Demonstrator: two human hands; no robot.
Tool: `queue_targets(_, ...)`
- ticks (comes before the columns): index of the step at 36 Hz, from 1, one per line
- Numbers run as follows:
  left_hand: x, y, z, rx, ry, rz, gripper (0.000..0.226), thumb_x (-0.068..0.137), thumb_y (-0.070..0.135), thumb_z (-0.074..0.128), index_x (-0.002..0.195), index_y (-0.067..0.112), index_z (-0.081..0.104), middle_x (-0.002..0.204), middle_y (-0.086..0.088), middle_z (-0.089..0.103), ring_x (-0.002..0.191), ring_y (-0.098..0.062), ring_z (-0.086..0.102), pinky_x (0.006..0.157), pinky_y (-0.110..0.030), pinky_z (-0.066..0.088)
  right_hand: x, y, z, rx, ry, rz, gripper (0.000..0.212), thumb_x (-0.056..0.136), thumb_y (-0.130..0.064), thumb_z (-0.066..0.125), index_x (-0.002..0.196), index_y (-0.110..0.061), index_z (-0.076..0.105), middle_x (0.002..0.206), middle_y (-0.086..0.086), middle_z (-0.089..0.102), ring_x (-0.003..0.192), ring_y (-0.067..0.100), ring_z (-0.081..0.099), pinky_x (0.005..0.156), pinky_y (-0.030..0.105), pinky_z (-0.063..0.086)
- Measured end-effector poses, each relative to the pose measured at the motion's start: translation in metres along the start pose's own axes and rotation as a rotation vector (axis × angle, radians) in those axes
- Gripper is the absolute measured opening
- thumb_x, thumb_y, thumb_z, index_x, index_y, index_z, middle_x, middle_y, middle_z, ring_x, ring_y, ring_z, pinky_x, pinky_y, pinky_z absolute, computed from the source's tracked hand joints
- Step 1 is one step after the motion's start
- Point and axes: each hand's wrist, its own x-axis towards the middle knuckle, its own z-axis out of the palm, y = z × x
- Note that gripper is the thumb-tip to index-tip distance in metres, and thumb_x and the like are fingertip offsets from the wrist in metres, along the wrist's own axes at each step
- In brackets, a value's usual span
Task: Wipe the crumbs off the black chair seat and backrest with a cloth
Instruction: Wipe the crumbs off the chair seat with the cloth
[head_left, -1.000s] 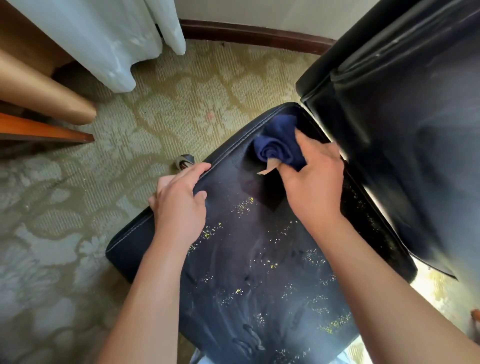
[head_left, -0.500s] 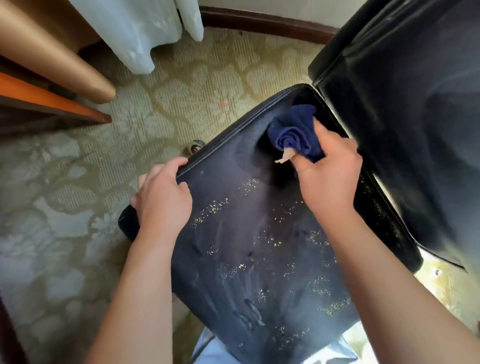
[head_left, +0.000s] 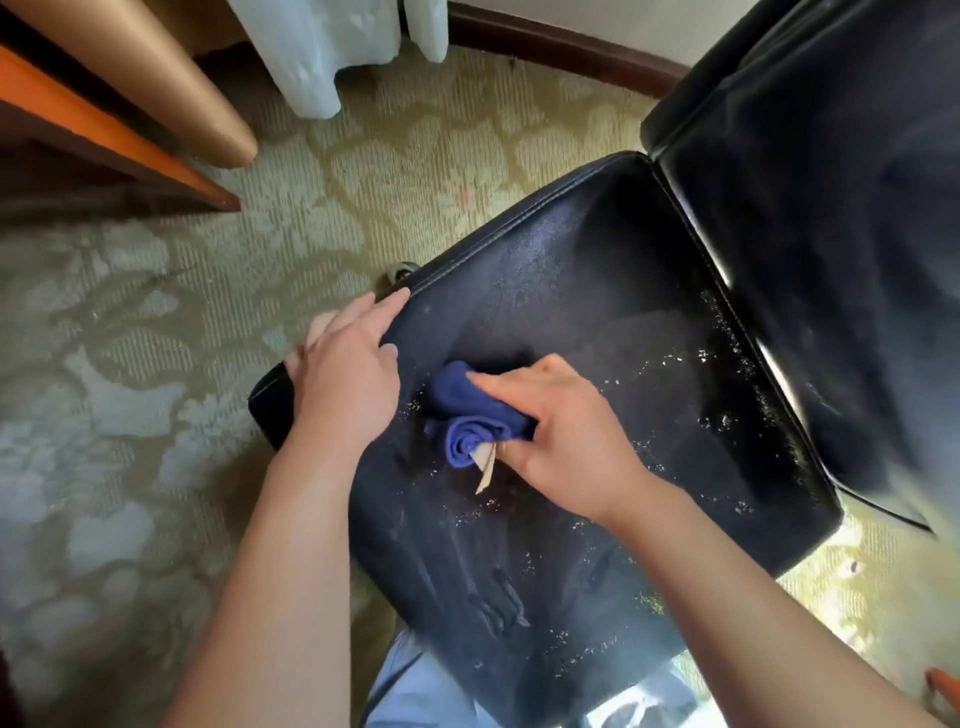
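Note:
The black chair seat (head_left: 597, 322) fills the middle of the view, with its backrest (head_left: 810, 218) rising at the right. Pale crumbs (head_left: 722, 374) are scattered over the right and near parts of the seat. My right hand (head_left: 566, 441) presses a bunched dark blue cloth (head_left: 467, 415), with a tan tag sticking out, onto the seat's left middle. My left hand (head_left: 343, 384) grips the seat's left edge, fingers curled over the rim, right beside the cloth.
Patterned green carpet (head_left: 156, 415) surrounds the chair. A wooden furniture edge (head_left: 119, 135) and a tan cylinder (head_left: 156, 78) lie at the upper left. A white curtain (head_left: 322, 47) hangs at the top, in front of a dark baseboard (head_left: 561, 47). A chair caster (head_left: 397, 271) peeks out under the seat's left edge.
My right hand has dragged the cloth from the seat's far corner by the backrest down toward the near left, close to my left hand. The left hand stays on the seat edge.

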Motion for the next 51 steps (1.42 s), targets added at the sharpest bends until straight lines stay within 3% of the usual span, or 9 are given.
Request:
queue_targets(9, -0.041, -0.041, 0.005, -0.069, 0.197, -0.259, 0.054, 0.095, 0.016, 0.058, 0.142, 0.042, 0.049, 0.149, 0.003, 0.039, 0.135, -0.030, 0.035, 0.111, -0.055, 0.033, 0.038, -0.001, -0.031, -0.016, 0.461, 0.193, 0.063, 0.075, -0.024, 0.084, 0.134, -0.031, 0.062, 0.088, -0.032, 0.054, 0.101, 0.020, 0.056, 0.086, 0.025, 0.044)
queue_targets(13, -0.043, -0.046, 0.009, -0.139, 0.179, -0.321, 0.055, 0.096, 0.016, 0.060, 0.143, 0.042, 0.048, 0.146, -0.003, 0.036, 0.131, -0.034, 0.037, 0.104, -0.045, 0.038, 0.052, -0.002, -0.017, -0.085, 0.399, 0.189, 0.061, 0.078, -0.032, 0.081, 0.136, -0.034, 0.060, 0.104, -0.015, 0.070, 0.103, 0.021, 0.058, 0.079, 0.030, 0.047)
queue_targets(16, -0.039, -0.046, 0.010, -0.136, 0.194, -0.293, 0.052, 0.097, 0.014, 0.059, 0.142, 0.039, 0.051, 0.144, -0.003, 0.038, 0.130, -0.034, 0.036, 0.103, -0.040, 0.037, 0.046, -0.013, -0.001, -0.114, 0.296, 0.127, 0.062, 0.077, -0.025, 0.083, 0.135, -0.032, 0.061, 0.104, -0.015, 0.069, 0.099, 0.019, 0.051, 0.076, 0.027, 0.038)
queue_targets(27, -0.040, -0.056, 0.006, -0.098, 0.166, -0.230, 0.052, 0.100, 0.014, 0.057, 0.145, 0.038, 0.052, 0.143, -0.006, 0.040, 0.127, -0.035, 0.037, 0.105, -0.037, 0.032, 0.011, -0.026, 0.025, -0.158, -0.220, -0.115, 0.051, 0.077, -0.027, 0.080, 0.124, -0.040, 0.067, 0.096, -0.019, 0.069, 0.086, 0.018, 0.046, 0.067, 0.039, 0.052)
queue_targets(30, -0.039, -0.054, 0.004, -0.099, 0.179, -0.215, 0.053, 0.100, 0.014, 0.057, 0.146, 0.039, 0.051, 0.145, -0.004, 0.040, 0.128, -0.033, 0.036, 0.106, -0.038, 0.034, 0.020, -0.028, 0.013, -0.056, -0.122, -0.123, 0.053, 0.073, -0.026, 0.082, 0.124, -0.030, 0.069, 0.094, -0.016, 0.071, 0.084, 0.022, 0.051, 0.076, 0.039, 0.051)
queue_targets(34, -0.031, -0.051, -0.001, -0.121, 0.177, -0.198, 0.054, 0.101, 0.014, 0.056, 0.149, 0.039, 0.048, 0.147, -0.001, 0.039, 0.131, -0.029, 0.034, 0.108, -0.036, 0.033, 0.038, -0.028, -0.001, -0.045, 0.226, -0.072, 0.062, 0.068, -0.020, 0.085, 0.127, -0.023, 0.068, 0.098, -0.028, 0.061, 0.089, 0.019, 0.054, 0.084, 0.008, 0.039)
queue_targets(39, -0.028, -0.055, -0.007, -0.234, 0.218, -0.215, 0.061, 0.098, 0.013, 0.060, 0.153, 0.032, 0.041, 0.154, 0.001, 0.037, 0.140, -0.025, 0.037, 0.113, -0.037, 0.033, 0.061, -0.017, -0.016, -0.066, 0.489, 0.083, 0.062, 0.072, -0.017, 0.084, 0.131, -0.024, 0.065, 0.088, -0.034, 0.054, 0.097, 0.021, 0.055, 0.086, 0.019, 0.039)
queue_targets(43, -0.029, -0.059, -0.006, -0.270, 0.207, -0.391, 0.060, 0.096, 0.017, 0.061, 0.150, 0.035, 0.042, 0.146, -0.007, 0.043, 0.133, -0.031, 0.044, 0.108, -0.044, 0.039, 0.072, -0.016, -0.017, -0.113, 0.483, 0.119, 0.058, 0.077, -0.022, 0.082, 0.132, -0.024, 0.065, 0.094, -0.019, 0.062, 0.093, 0.022, 0.049, 0.081, 0.014, 0.033)
queue_targets(51, -0.019, -0.069, 0.000, -0.273, 0.131, -0.309, 0.067, 0.095, 0.016, 0.064, 0.153, 0.036, 0.038, 0.138, -0.004, 0.043, 0.123, -0.027, 0.050, 0.103, -0.036, 0.040, 0.069, -0.043, 0.020, -0.175, 0.266, 0.036, 0.062, 0.071, -0.028, 0.086, 0.130, -0.028, 0.065, 0.110, -0.012, 0.071, 0.093, 0.020, 0.047, 0.075, 0.028, 0.041)
